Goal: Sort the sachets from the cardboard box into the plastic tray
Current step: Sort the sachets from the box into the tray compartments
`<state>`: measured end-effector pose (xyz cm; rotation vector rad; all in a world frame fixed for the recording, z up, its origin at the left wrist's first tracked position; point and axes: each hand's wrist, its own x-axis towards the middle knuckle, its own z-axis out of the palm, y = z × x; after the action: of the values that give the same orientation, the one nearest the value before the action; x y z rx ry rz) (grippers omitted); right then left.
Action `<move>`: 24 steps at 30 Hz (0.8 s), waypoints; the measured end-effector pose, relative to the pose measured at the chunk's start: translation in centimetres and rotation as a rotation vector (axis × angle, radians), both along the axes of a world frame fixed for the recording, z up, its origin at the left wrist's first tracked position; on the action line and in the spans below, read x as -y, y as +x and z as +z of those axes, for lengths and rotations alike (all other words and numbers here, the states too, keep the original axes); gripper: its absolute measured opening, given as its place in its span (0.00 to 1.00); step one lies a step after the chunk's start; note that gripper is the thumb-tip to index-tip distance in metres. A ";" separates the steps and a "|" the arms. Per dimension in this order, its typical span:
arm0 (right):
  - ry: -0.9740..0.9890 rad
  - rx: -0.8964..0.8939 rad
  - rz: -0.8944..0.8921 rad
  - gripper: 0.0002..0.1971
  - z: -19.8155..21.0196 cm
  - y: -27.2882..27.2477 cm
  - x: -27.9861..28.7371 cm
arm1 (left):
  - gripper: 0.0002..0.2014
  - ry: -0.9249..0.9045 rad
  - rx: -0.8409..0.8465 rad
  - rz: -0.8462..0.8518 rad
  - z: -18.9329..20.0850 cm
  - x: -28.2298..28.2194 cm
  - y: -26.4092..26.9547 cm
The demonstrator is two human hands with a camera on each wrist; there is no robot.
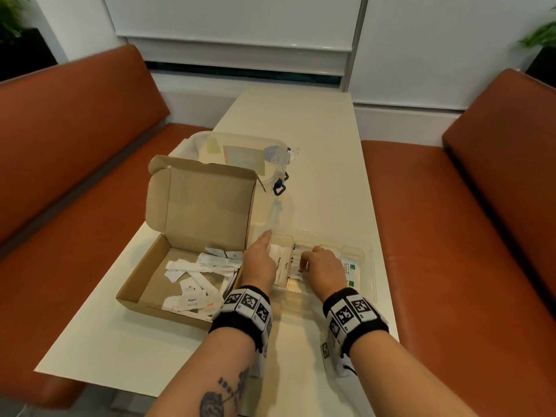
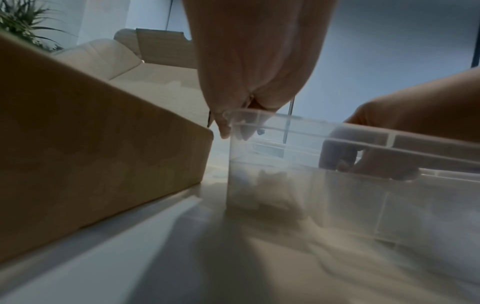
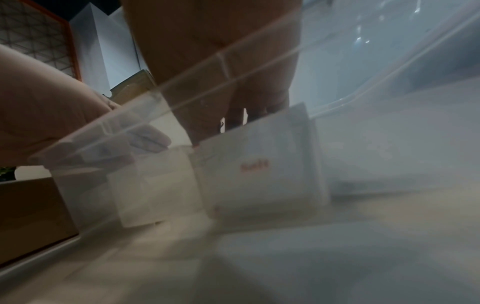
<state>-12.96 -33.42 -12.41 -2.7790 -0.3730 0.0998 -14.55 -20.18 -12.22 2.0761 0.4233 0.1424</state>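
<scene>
Inside the plastic tray (image 1: 368, 251), our right hand (image 1: 323, 266) is pinching a sachet (image 3: 262, 164); our left hand (image 1: 260, 260) is lying relaxed on its left rim.

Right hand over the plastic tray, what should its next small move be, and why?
Probably let go of the sachet and lift clear. The right hand pinches it low inside the plastic tray's middle compartment, among sachets already there, while the cardboard box holds many more to sort.

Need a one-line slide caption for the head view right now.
Both hands, left hand and right hand, reach into the clear plastic compartment tray beside the open brown cardboard box of white paper sachets.
</scene>
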 end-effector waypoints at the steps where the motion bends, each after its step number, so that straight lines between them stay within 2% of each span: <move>1: 0.000 -0.005 -0.003 0.08 0.0 0.0 0.0 | 0.37 0.001 0.000 -0.002 0.1 0.0 -0.1; 4: 0.027 -0.021 -0.023 0.08 0.1 -0.1 0.0 | 0.31 -0.023 -0.008 -0.023 0.8 -0.2 -0.4; 8: 0.211 0.008 -0.092 0.08 0.9 -0.7 -0.5 | 0.16 -0.032 0.083 -0.056 2.5 -0.7 -1.2; 11: 0.350 0.068 -0.082 0.06 2.0 -1.6 -1.8 | 0.09 -0.172 0.192 -0.014 4.7 -1.5 -2.1; 13: 0.418 0.074 -0.055 0.05 3.0 -2.2 -2.8 | 0.07 -0.240 0.184 0.038 6.2 -3.0 -2.5; 16: 0.511 0.036 0.004 0.05 4.6 -3.1 -4.6 | 0.10 -0.064 -0.008 0.024 7.8 -6.9 -3.0; 20: 0.562 -0.032 0.033 0.04 5.7 -4.0 -7.2 | 0.09 0.360 -0.342 -0.118 7.4 -11.8 -3.6; 24: 0.533 -0.103 0.038 0.02 5.5 -4.6 -10.0 | 0.07 0.484 -0.504 -0.343 5.6 -13.5 -4.1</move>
<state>-17.51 -23.43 -6.88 -2.2327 -0.3638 0.1300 -18.61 -6.71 -6.61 2.6281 0.3440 -0.5426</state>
